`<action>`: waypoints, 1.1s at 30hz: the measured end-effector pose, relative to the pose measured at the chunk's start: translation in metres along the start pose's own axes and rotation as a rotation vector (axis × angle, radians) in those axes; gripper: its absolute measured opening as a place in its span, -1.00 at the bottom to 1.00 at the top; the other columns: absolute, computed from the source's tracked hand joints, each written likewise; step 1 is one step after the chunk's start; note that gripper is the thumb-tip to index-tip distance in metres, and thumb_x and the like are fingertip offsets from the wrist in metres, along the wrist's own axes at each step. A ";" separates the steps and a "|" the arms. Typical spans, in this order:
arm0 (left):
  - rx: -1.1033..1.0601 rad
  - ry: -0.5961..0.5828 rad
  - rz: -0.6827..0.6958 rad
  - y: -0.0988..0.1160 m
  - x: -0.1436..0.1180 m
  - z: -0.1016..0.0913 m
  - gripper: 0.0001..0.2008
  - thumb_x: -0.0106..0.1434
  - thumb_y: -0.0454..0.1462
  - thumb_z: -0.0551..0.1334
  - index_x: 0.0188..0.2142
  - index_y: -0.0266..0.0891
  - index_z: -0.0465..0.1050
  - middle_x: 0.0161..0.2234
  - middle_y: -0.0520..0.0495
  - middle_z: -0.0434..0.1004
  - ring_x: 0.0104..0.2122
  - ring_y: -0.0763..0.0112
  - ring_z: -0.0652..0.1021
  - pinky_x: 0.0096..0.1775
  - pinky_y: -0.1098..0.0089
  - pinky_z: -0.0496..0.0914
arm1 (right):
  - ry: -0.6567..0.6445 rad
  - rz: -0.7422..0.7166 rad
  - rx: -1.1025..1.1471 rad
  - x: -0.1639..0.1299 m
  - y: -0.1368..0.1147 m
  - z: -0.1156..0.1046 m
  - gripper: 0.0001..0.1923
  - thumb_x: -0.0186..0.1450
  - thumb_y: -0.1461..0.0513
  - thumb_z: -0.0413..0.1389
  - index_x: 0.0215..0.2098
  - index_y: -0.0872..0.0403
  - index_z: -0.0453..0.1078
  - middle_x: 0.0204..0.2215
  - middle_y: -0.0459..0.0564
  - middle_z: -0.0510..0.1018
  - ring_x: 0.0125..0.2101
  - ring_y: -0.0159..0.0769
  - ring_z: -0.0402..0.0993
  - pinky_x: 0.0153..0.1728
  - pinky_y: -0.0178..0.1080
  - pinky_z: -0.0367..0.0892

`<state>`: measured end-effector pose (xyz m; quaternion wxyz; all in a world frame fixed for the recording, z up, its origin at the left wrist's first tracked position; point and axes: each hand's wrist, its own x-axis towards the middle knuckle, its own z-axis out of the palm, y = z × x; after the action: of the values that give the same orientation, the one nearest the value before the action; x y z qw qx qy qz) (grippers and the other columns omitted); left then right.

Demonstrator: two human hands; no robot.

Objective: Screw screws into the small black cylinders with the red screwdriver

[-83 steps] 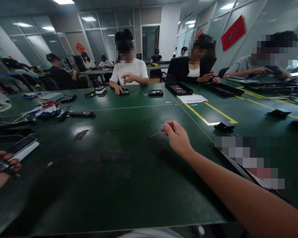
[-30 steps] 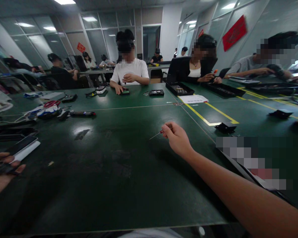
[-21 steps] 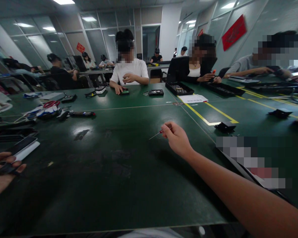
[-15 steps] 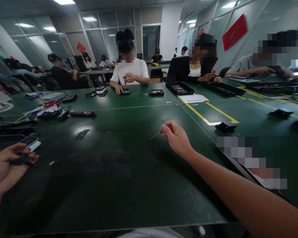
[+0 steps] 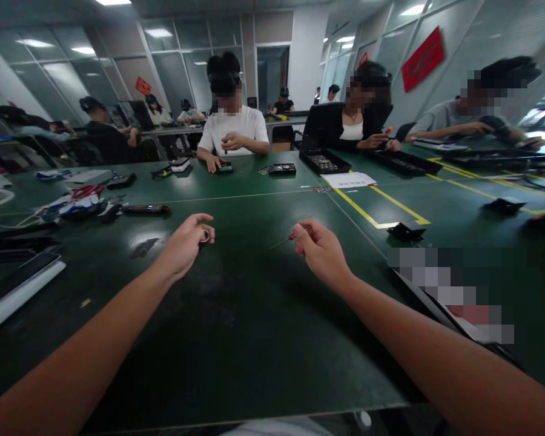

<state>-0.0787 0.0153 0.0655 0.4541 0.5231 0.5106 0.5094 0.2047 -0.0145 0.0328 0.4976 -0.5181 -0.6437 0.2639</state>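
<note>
Now both of my arms reach out over the dark green worktop (image 5: 236, 339). My right hand (image 5: 322, 251) pinches a small screwdriver (image 5: 285, 240) between thumb and fingertips — the grip is closed on its red handle, and the thin metal shaft points left and slightly down, its tip just above the surface. My left hand (image 5: 184, 245) is curled around a small dark part (image 5: 204, 237), fingers pressed together on it by the thumb; most of it is hidden by the hand, so I cannot tell its shape beyond a small rounded edge.

I judge the screwdriver light and stiff, but its shaft is slender and would slip or twist if taken there — the red handle is the place to hold it, close to the fingertips for control. The small part looks light too, and easy to drop or lose on the dark surface, so a pinch at its edges seems safest.

A phone (image 5: 18, 289) lies flat at the left edge of the worktop, well apart from my hands. Further off on the left sits a heap of tools with red scissors (image 5: 84, 192). Across from me a person in a white shirt (image 5: 234, 127) works on something small, and other people sit along the right side near black trays (image 5: 324, 161).
</note>
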 end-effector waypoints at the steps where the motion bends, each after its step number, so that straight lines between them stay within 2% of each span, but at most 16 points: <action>1: 0.002 -0.059 0.033 -0.004 0.003 0.014 -0.60 -0.02 -0.44 0.09 -0.13 -0.25 0.35 -0.46 0.03 0.40 -0.42 0.37 0.41 -0.31 0.38 0.28 | 0.001 -0.001 -0.001 0.000 0.000 0.000 -0.68 0.42 -0.03 0.01 -0.25 0.01 0.41 -0.59 -0.17 0.44 -0.55 -0.33 0.40 -0.44 -0.24 0.26; 3: 0.004 -0.164 0.101 -0.014 0.008 0.040 -0.62 0.02 -0.41 0.07 -0.13 -0.24 0.34 -0.43 0.01 0.40 -0.38 0.35 0.42 -0.25 0.34 0.30 | 0.008 -0.006 0.001 0.000 0.001 0.001 -0.71 0.40 -0.01 0.04 -0.24 0.02 0.41 -0.55 -0.14 0.47 -0.51 -0.32 0.43 -0.41 -0.23 0.29; 5: 0.096 -0.243 0.186 -0.025 0.009 0.059 -0.58 0.03 -0.41 0.10 -0.07 -0.23 0.30 -0.35 -0.01 0.42 -0.31 0.34 0.44 -0.17 0.31 0.32 | 0.024 -0.021 0.020 0.000 0.002 0.002 -0.76 0.38 0.03 0.08 -0.19 0.02 0.42 -0.45 -0.10 0.52 -0.43 -0.30 0.47 -0.37 -0.23 0.32; 8: 0.311 -0.267 0.329 -0.042 0.008 0.073 -0.39 -0.02 -0.50 0.15 0.07 -0.22 0.20 -0.20 -0.04 0.44 -0.17 0.33 0.47 -0.01 0.26 0.31 | 0.045 -0.038 0.049 0.000 -0.001 0.002 -0.76 0.37 0.09 0.08 -0.08 0.04 0.41 -0.36 -0.06 0.55 -0.35 -0.28 0.50 -0.32 -0.22 0.34; 10: 0.377 -0.264 0.399 -0.051 0.006 0.075 -0.38 0.04 -0.52 0.15 0.11 -0.21 0.17 -0.15 -0.07 0.45 -0.10 0.32 0.49 0.08 0.21 0.29 | 0.045 -0.036 0.021 -0.002 -0.005 0.001 -0.76 0.40 0.08 0.05 -0.12 0.05 0.44 -0.42 -0.08 0.53 -0.40 -0.30 0.48 -0.34 -0.23 0.32; 14: 0.410 -0.276 0.423 -0.059 0.005 0.070 -0.64 0.21 -0.42 0.22 0.01 -0.19 0.36 -0.07 -0.11 0.51 -0.02 0.23 0.51 0.12 0.14 0.33 | 0.062 -0.077 -0.069 -0.006 -0.013 -0.002 -0.69 0.39 0.01 0.07 -0.32 0.05 0.46 -0.53 -0.11 0.48 -0.51 -0.34 0.39 -0.44 -0.25 0.24; 16: 0.421 -0.242 0.457 -0.062 0.007 0.069 -0.69 0.21 -0.39 0.27 -0.04 -0.19 0.45 0.02 -0.13 0.49 0.06 0.19 0.48 0.17 0.11 0.31 | 0.073 -0.105 -0.033 -0.008 -0.014 -0.002 -0.72 0.39 0.03 0.08 -0.29 0.04 0.46 -0.48 -0.08 0.53 -0.46 -0.31 0.44 -0.39 -0.24 0.31; 18: 0.414 -0.202 0.485 -0.065 0.009 0.068 -0.66 0.20 -0.41 0.29 -0.02 -0.17 0.48 0.08 -0.14 0.46 0.12 0.17 0.45 0.21 0.09 0.27 | 0.066 -0.116 0.023 -0.010 -0.012 -0.001 -0.75 0.38 0.04 0.09 -0.19 0.03 0.47 -0.39 -0.04 0.59 -0.37 -0.27 0.52 -0.29 -0.20 0.39; 21: 0.385 -0.201 0.407 -0.066 0.010 0.069 -0.55 0.20 -0.42 0.31 0.08 -0.16 0.44 0.06 -0.14 0.51 0.08 0.19 0.50 0.19 0.09 0.31 | 0.029 -0.106 0.044 -0.011 -0.009 0.003 -0.73 0.38 0.05 0.10 -0.08 0.01 0.46 -0.28 0.01 0.64 -0.27 -0.21 0.58 -0.21 -0.14 0.44; 24: 0.362 -0.217 0.355 -0.065 0.009 0.070 -0.59 0.20 -0.42 0.33 0.05 -0.20 0.45 0.00 -0.13 0.56 0.01 0.21 0.55 0.15 0.11 0.36 | 0.001 -0.091 0.010 -0.011 -0.008 0.005 -0.72 0.38 0.05 0.11 -0.05 0.02 0.47 -0.26 0.02 0.65 -0.27 -0.20 0.59 -0.21 -0.12 0.45; 27: 0.402 -0.220 0.401 -0.063 0.007 0.069 -0.65 0.20 -0.42 0.34 -0.01 -0.21 0.50 -0.01 -0.13 0.57 0.03 0.20 0.53 0.17 0.11 0.34 | -0.007 -0.068 -0.002 -0.010 -0.007 0.007 -0.72 0.37 0.05 0.11 -0.06 0.03 0.47 -0.26 0.03 0.66 -0.28 -0.20 0.59 -0.22 -0.12 0.44; 33: 0.438 -0.254 0.422 -0.066 0.009 0.068 -0.58 0.20 -0.41 0.36 0.05 -0.13 0.52 0.06 -0.09 0.57 0.10 0.19 0.51 0.23 0.05 0.27 | 0.032 -0.051 -0.026 -0.007 -0.004 0.007 -0.69 0.38 0.02 0.11 -0.08 0.04 0.46 -0.30 0.01 0.64 -0.33 -0.21 0.56 -0.28 -0.15 0.41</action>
<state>-0.0157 0.0318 -0.0041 0.2751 0.7619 0.4276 0.4012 0.1967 -0.0211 0.0314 0.5077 -0.5123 -0.6518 0.2343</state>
